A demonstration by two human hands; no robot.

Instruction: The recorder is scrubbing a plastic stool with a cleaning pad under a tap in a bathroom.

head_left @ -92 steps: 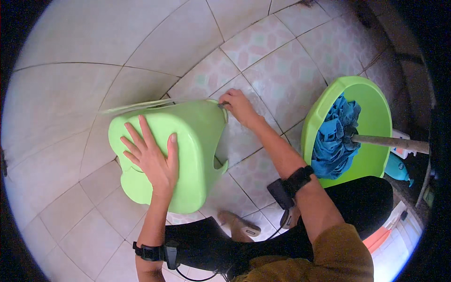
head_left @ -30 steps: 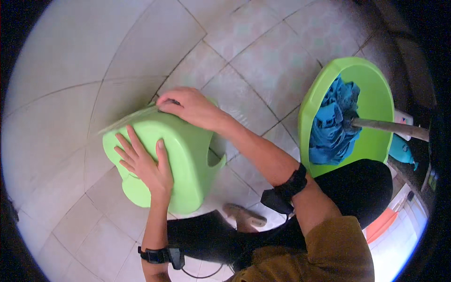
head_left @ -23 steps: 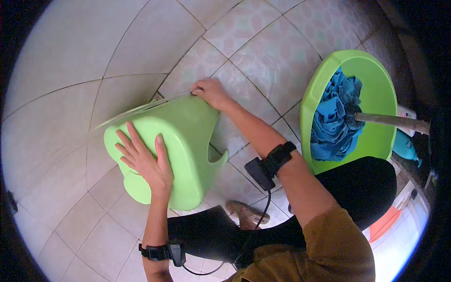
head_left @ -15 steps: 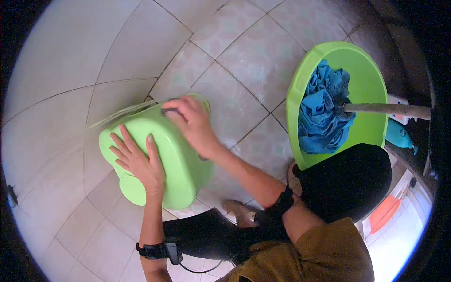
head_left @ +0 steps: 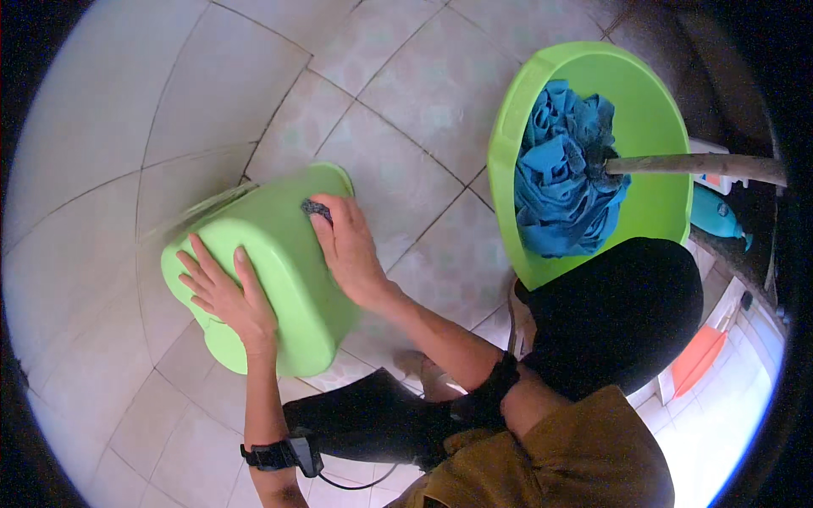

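Observation:
A light-green plastic bin with a rounded lid stands on the tiled floor at the left. My left hand lies flat on the lid with its fingers spread. Against the bin's right side, my right hand is closed on a dark grey scouring pad. Part of the pad shows beyond my fingertips, and the rest is hidden in my grip.
To the right is a large green basin holding a bunched blue cloth. A wooden stick reaches over the basin to the cloth. Beyond are a teal bottle and an orange dustpan-like thing. A tiled wall borders the left.
My right hand has moved with the pad along the bin's side, toward me and to the right. My left hand has kept its place on the lid. The whole view has shifted slightly.

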